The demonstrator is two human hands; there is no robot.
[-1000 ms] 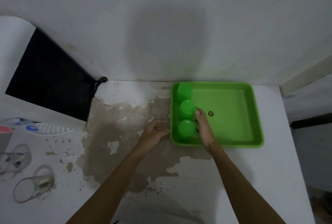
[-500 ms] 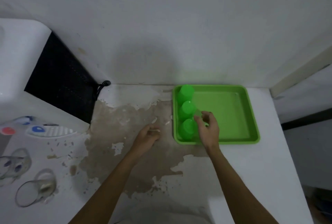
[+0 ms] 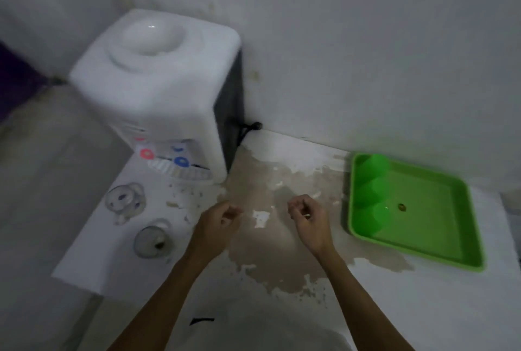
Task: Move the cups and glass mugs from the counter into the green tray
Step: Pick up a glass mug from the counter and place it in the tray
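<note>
mugs (image 3: 138,219) left, cups (image 3: 371,191) in tray (image 3: 439,255) right

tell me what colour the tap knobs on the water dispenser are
One red, one blue, in the head view.

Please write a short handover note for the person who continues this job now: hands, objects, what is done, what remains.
Left hand and right hand: both empty, loosely curled, above the counter.
Done: three green cups stand in a row along the left side of the green tray.
Left: two glass mugs on the counter in front of the water dispenser; move both into the tray.
</note>
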